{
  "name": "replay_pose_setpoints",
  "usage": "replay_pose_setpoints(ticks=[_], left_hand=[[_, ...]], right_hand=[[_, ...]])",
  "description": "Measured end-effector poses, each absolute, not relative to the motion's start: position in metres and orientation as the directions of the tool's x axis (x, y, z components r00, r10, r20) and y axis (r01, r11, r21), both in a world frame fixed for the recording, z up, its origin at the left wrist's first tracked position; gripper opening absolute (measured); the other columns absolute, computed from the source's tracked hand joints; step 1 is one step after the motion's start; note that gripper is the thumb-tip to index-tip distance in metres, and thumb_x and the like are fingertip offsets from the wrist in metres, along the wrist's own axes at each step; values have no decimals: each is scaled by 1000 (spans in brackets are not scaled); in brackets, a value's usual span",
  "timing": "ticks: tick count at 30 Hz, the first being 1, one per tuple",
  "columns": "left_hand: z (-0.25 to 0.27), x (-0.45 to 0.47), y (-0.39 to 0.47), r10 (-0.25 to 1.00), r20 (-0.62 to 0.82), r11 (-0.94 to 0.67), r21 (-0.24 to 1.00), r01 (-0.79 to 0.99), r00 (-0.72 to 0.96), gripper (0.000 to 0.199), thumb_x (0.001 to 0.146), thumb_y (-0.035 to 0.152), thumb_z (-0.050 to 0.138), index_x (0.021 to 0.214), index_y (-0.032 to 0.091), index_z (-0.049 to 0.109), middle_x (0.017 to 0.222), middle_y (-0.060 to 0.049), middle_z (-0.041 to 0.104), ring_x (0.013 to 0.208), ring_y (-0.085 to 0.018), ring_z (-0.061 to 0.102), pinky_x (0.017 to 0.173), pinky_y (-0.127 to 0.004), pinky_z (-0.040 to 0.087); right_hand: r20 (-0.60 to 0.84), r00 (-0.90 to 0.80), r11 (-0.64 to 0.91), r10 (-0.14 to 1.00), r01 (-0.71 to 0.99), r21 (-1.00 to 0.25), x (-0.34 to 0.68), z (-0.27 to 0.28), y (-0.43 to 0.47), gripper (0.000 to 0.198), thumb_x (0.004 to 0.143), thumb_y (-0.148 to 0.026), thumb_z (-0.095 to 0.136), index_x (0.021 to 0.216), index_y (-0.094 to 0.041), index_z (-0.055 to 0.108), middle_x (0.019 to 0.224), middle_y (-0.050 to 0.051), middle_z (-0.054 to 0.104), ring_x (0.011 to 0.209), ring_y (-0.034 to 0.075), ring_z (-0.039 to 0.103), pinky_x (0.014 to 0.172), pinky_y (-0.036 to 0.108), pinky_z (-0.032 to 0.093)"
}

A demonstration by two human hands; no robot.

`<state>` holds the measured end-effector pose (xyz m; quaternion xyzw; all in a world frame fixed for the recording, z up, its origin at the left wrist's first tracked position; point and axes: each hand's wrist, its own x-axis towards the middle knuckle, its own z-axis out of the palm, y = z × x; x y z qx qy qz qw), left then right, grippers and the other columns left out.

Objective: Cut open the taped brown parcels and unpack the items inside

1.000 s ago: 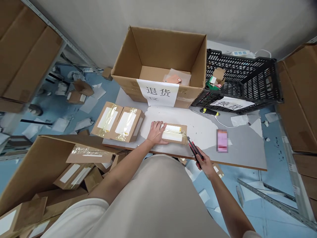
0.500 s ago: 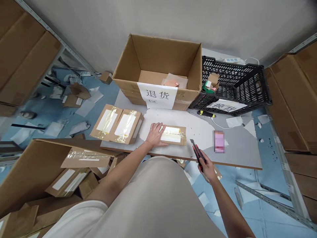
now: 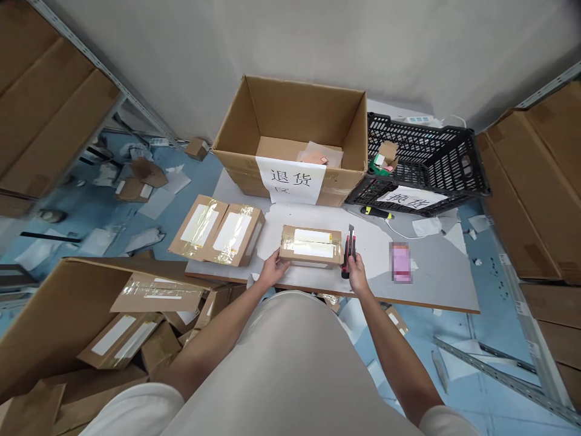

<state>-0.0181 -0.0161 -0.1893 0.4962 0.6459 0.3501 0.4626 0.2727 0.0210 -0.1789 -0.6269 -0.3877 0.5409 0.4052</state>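
Observation:
A small taped cardboard box (image 3: 313, 249) with white labels lies at the middle of the table, its front side now showing. My left hand (image 3: 273, 270) grips its lower left corner, thumb along the front. In my right hand (image 3: 357, 275) is a red and black box cutter (image 3: 348, 254), held upright beside the box's right end with the blade pointing away from me. Whether cutter and box touch, I cannot tell. Two similar taped boxes, a left one (image 3: 198, 230) and a right one (image 3: 233, 236), stand side by side at the table's left.
Behind stands a large open carton (image 3: 236, 166) with a paper sign, beside a black plastic crate (image 3: 454, 157). A yellow-black tool (image 3: 376, 212) and a pixelated pink item (image 3: 401, 263) lie on the table (image 3: 440, 284). A big carton of boxes (image 3: 72, 278) is at lower left.
My left hand has gone from the box's top to its lower left corner, and the box has tipped or turned to show its front. My right hand brought the box cutter left, beside the box.

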Motion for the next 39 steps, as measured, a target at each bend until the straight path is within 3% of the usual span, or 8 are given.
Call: replay_pose_setpoints(ticks=[4,8,12,18,24,29,34,39], left_hand=[[-179,-20,-1,949,-248,304,883,358,-194,45,79,46,53,109,13,61,99,-9,69,86,-20,65,81,-34,52],[-177,-23,9,941,-247,325,848,418,-232,36,81,43,51,95,14,66,90,-8,71,83,-20,65,80,-34,51],[-192,-23,11,943,-252,324,850,416,-219,33,82,36,49,101,16,65,102,-7,69,93,-21,64,86,-36,50],[-212,-32,6,945,-281,325,866,379,-169,38,81,25,41,113,14,61,114,-8,65,102,-19,62,94,-37,47],[-221,-44,-19,937,-338,345,863,369,-86,53,66,21,55,118,13,57,116,-11,64,109,-23,59,93,-40,47],[-214,-35,-30,921,-387,379,871,313,-37,55,63,34,67,114,14,61,112,-8,66,106,-26,60,95,-41,47],[-186,-26,-22,952,-278,305,908,288,-132,49,73,47,61,109,13,64,103,-9,69,91,-22,65,85,-37,53],[-163,-22,3,963,-157,237,881,409,-220,54,67,43,70,113,16,62,105,-7,67,87,-19,64,78,-34,57]], right_hand=[[-344,102,-343,933,-31,-939,278,-169,29,42,77,-59,51,100,-24,47,90,2,64,73,15,60,66,28,49],[-344,92,-347,934,10,-938,278,-168,35,41,76,-57,53,100,-24,50,97,4,64,82,16,61,70,28,49],[-330,94,-338,939,86,-937,274,-176,31,38,77,-53,52,100,-23,53,100,4,63,89,15,59,78,29,47],[-368,107,-374,924,40,-927,273,-185,22,39,77,-54,54,99,-22,52,102,5,64,91,16,60,80,31,48],[-424,75,-413,903,-129,-902,280,-189,1,41,74,-56,57,98,-24,48,112,8,63,95,18,63,77,33,51],[-459,121,-451,880,-89,-888,278,-188,-22,44,73,-57,58,98,-21,50,96,5,67,80,16,64,72,32,52],[-384,153,-360,911,-165,-918,273,-169,-13,39,76,-55,56,99,-24,48,94,2,66,80,15,64,73,32,52],[-268,85,-256,960,-131,-958,270,-145,22,39,80,-54,51,104,-24,45,108,6,64,89,16,63,75,32,51]])
